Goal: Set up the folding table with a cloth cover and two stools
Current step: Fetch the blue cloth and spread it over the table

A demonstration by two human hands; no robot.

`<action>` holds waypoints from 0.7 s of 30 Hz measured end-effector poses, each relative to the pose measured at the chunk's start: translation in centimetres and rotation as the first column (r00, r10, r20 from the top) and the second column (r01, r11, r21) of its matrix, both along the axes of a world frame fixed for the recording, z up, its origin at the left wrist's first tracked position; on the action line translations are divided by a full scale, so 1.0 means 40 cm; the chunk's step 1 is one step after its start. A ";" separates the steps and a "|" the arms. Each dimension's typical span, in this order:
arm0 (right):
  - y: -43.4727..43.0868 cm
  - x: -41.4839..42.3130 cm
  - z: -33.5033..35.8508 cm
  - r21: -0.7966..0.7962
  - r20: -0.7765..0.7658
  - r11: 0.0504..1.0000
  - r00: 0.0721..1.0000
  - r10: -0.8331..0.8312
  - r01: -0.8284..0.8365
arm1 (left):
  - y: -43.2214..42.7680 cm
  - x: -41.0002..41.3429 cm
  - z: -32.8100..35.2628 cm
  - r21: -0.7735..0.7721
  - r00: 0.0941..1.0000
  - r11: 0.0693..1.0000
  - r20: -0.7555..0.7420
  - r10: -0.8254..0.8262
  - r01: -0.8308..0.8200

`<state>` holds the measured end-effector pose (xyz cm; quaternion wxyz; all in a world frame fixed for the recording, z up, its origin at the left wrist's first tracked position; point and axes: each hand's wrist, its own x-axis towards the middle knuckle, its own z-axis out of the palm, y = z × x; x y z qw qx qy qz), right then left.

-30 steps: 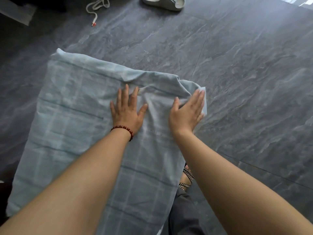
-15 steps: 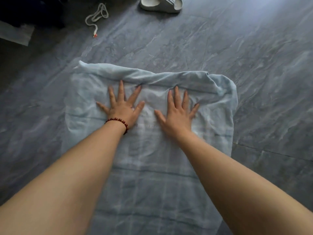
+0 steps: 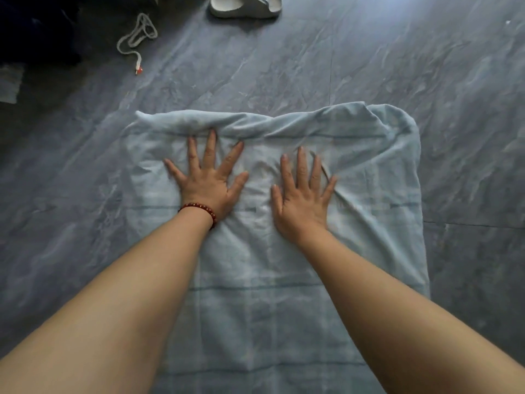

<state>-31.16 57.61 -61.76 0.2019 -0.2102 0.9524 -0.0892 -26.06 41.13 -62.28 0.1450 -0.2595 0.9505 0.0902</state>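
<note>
A pale blue checked cloth (image 3: 284,280) lies spread on the grey marbled floor tiles (image 3: 426,81), its far edge bunched into a rumpled roll and its right far corner folded over. The left hand (image 3: 208,183), with a red bead bracelet (image 3: 199,209) at the wrist, and the right hand (image 3: 302,199) both press palm-down on the cloth just near of that roll, side by side but apart, fingers straight and spread, gripping nothing. Far left on the floor lies a looped white cord (image 3: 136,38) with a red tip, and a white slipper (image 3: 244,7) sits at the far edge.
</note>
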 end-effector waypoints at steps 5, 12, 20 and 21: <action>0.081 0.122 -0.003 0.045 0.014 0.993 0.994 0.111 -0.112 | 0.049 0.057 0.028 0.050 0.999 0.999 0.048 -0.001 -0.002; 0.240 0.273 0.033 0.081 0.110 0.977 0.976 0.188 -0.197 | 0.194 0.303 0.063 0.031 0.992 0.997 0.104 -0.070 0.067; 0.397 0.476 0.098 0.045 0.186 0.984 0.969 0.163 -0.174 | 0.346 0.627 0.081 0.120 0.974 0.989 0.197 -0.111 0.088; 0.403 0.501 0.103 0.012 0.170 0.987 0.973 0.154 -0.159 | 0.347 0.652 0.083 0.139 0.976 0.987 0.187 -0.108 0.083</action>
